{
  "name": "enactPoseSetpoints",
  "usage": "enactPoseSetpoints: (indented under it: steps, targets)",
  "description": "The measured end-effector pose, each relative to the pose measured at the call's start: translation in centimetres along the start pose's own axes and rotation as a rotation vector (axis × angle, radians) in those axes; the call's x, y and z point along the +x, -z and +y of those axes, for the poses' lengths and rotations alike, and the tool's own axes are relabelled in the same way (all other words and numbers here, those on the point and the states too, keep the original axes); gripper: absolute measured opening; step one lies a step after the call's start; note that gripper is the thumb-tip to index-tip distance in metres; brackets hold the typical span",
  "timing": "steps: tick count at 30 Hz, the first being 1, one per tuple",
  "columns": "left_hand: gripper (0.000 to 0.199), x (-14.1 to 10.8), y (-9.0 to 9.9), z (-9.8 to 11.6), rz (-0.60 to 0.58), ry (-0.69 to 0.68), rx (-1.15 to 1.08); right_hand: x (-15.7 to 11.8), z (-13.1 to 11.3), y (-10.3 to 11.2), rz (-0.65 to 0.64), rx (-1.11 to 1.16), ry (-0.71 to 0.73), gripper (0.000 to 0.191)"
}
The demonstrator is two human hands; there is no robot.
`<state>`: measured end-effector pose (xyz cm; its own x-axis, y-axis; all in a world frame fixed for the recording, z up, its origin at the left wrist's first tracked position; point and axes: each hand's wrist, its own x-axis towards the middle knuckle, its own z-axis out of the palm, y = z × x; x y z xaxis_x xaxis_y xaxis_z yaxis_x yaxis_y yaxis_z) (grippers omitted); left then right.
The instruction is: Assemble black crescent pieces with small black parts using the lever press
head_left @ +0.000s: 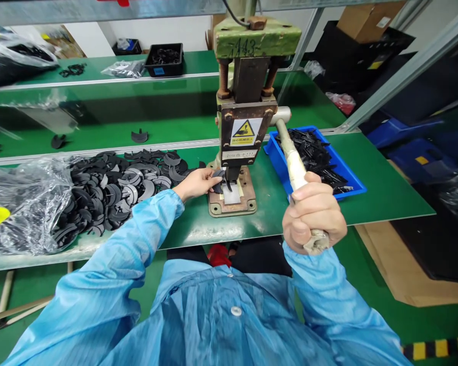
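Observation:
My left hand (199, 184) pinches a black curved plastic part (218, 182) at the base of a green hand press (238, 114). The part lies under the dark ram, over a pale metal plate (231, 194). Wrapped round the taped end of the press lever (293, 157) is my right hand (313, 216), closed and to the right of the press. The lever slopes from its pivot down toward me. A heap of black curved parts (118, 185) spills from a clear plastic bag (26, 203) to the left of my left hand.
A blue tray (353, 192) of thin black pieces stands right of the press. Behind, a black bin (164, 73) sits on the far green shelf. Loose curved parts (139, 135) lie beyond the heap. A slanted metal post (400, 71) rises at right.

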<state>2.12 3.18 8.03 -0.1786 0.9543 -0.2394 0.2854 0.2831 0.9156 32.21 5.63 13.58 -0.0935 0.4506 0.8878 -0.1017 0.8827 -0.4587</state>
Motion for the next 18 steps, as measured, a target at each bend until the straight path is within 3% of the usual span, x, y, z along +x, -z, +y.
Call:
enactPoseSetpoints:
  steps: [3,13,16,18]
  targets:
    - [0.032,0.3,0.2,0.5,-0.036,0.067,-0.014,0.5,-0.2,-0.5,0.053,0.049,0.144,0.03]
    - [0.026,0.1,0.0,1.7,-0.122,0.326,-0.196,0.6,-0.3,-0.5,0.018,0.031,0.157,0.032]
    - [0.031,-0.3,-0.5,1.9,-0.086,0.322,-0.222,2.3,-0.9,-0.9,0.039,0.053,0.159,0.031]
    - [0.033,-0.7,-0.9,1.9,-0.065,0.288,-0.248,5.0,-1.5,-1.1,0.057,0.101,0.186,0.024]
